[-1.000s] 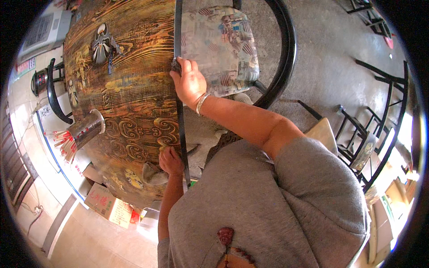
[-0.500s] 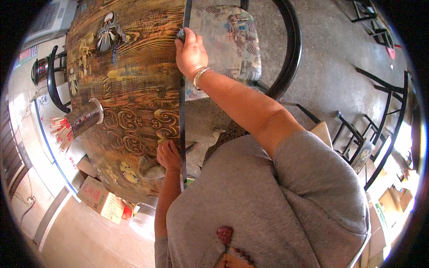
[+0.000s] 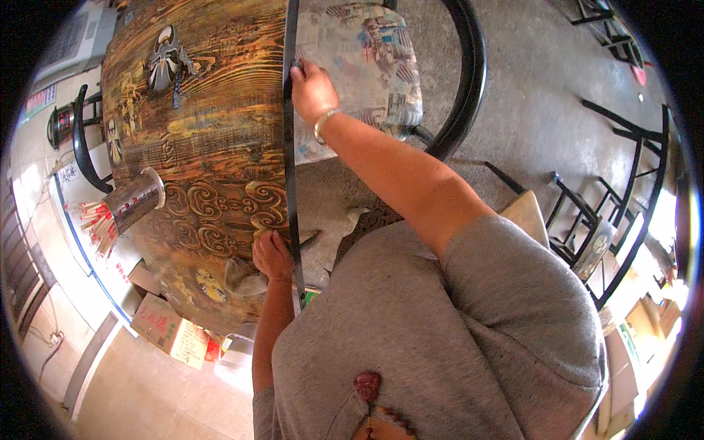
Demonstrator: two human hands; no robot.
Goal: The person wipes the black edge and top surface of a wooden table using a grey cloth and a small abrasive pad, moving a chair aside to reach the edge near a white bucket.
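My right hand (image 3: 315, 92) is closed on a small silvery steel wool scrubber (image 3: 298, 65), mostly covered by the fingers, against the dark edge strip (image 3: 290, 147) of a brown wood-grain table (image 3: 227, 95). A pale bracelet (image 3: 323, 126) circles that wrist. Nearer my body, my left hand (image 3: 273, 257) rests on the tabletop by the same edge, fingers curled in. A small yellowish patch shows at its fingertips; whether it is a held thing or table paint I cannot make out. Beside that hand lies a crumpled grey cloth (image 3: 243, 279).
On the table's left stands a dark cylindrical holder (image 3: 136, 199) of red-tipped chopsticks. Beyond the edge are a patterned chair seat (image 3: 359, 73) and its black curved frame (image 3: 473, 81). More chairs (image 3: 579, 220) stand right; a cardboard box (image 3: 158, 323) sits lower left.
My right hand has slid slightly nearer along the table edge, with the scrubber more hidden under the fingers. My left hand stays about in place. The whole view has shifted a little.
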